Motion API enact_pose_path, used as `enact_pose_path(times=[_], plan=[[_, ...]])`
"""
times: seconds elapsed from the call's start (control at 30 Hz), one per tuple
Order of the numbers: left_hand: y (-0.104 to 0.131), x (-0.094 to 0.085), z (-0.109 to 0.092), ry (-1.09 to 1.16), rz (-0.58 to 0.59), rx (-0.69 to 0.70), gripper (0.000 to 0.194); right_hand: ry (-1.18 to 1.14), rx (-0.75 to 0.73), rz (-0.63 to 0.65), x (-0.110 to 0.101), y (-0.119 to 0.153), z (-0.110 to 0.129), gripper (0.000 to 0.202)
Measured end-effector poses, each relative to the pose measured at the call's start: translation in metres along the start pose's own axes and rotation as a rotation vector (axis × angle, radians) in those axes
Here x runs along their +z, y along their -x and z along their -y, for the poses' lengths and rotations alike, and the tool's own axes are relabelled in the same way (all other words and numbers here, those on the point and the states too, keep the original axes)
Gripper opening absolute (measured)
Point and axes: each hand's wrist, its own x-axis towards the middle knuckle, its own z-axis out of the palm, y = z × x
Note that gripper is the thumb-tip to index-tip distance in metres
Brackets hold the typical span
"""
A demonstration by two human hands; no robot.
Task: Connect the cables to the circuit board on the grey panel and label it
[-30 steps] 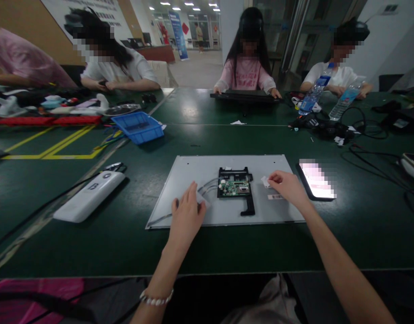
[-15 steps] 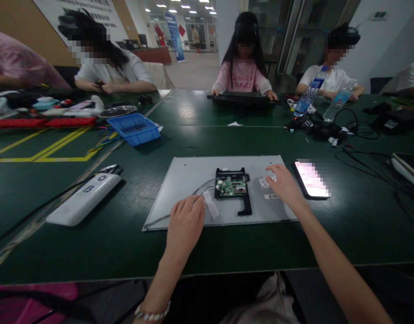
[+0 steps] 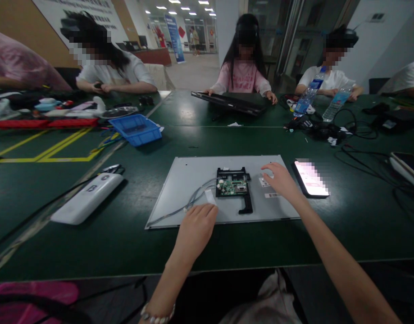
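1 head-worn view, forward-down

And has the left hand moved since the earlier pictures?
Yes: judged against the grey panel, the left hand has shifted toward its near edge and slightly right.

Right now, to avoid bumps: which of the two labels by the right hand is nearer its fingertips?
The upper label, beside the fingertips of the right hand; the barcode label lies lower, farther off.

Two bottles, one blue bin
One pale panel toward the table's near edge, bearing one circuit board.
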Motion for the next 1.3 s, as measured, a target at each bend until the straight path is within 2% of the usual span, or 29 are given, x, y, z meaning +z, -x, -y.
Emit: enact_pose_path(times=[0.07, 0.13, 0.23, 0.3, 0.4, 0.53, 0.7, 0.83, 0.97, 1.03, 1.13, 1.3], plan=[[-0.001, -0.004, 0.005, -0.012, -0.029, -0.007, 0.024, -0.001, -0.041, 0.009, 0.001, -0.009, 0.006, 0.025], [-0.003, -0.011, 0.015, -0.021, -0.125, -0.035, 0.023, -0.001, -0.082, 0.023, 0.005, -0.021, 0.016, 0.025], [-0.01, -0.02, 0.036, -0.045, -0.291, -0.114, 0.024, 0.002, -0.159, 0.076, 0.015, -0.041, 0.034, 0.026], [-0.014, -0.022, 0.051, -0.055, -0.334, -0.165, 0.024, 0.005, -0.209, 0.139, 0.024, -0.053, 0.047, 0.026], [-0.019, -0.016, 0.069, -0.049, -0.311, -0.21, 0.024, 0.031, -0.25, 0.206, 0.041, -0.066, 0.062, 0.027], [-0.02, -0.006, 0.08, -0.083, -0.196, -0.235, 0.025, 0.071, -0.241, 0.231, 0.062, -0.072, 0.072, 0.021], [-0.019, 0.001, 0.084, -0.068, -0.118, -0.248, 0.03, 0.091, -0.201, 0.198, 0.069, -0.072, 0.074, 0.022], [-0.019, 0.003, 0.085, -0.077, -0.125, -0.262, 0.031, 0.128, -0.15, 0.115, 0.05, -0.067, 0.063, 0.024], [-0.019, 0.001, 0.083, -0.071, -0.115, -0.272, 0.032, 0.234, -0.088, 0.047, 0.025, -0.054, 0.032, 0.025], [-0.02, 0.0, 0.081, -0.062, -0.114, -0.274, 0.031, 0.27, -0.077, 0.081, 0.018, -0.046, 0.013, 0.026], [-0.022, 0.0, 0.08, -0.069, -0.131, -0.273, 0.028, 0.202, -0.107, 0.157, 0.015, -0.038, -0.008, 0.035], [-0.022, -0.001, 0.076, -0.059, -0.181, -0.294, 0.026, 0.118, -0.079, 0.165, 0.015, -0.033, -0.018, 0.04]])
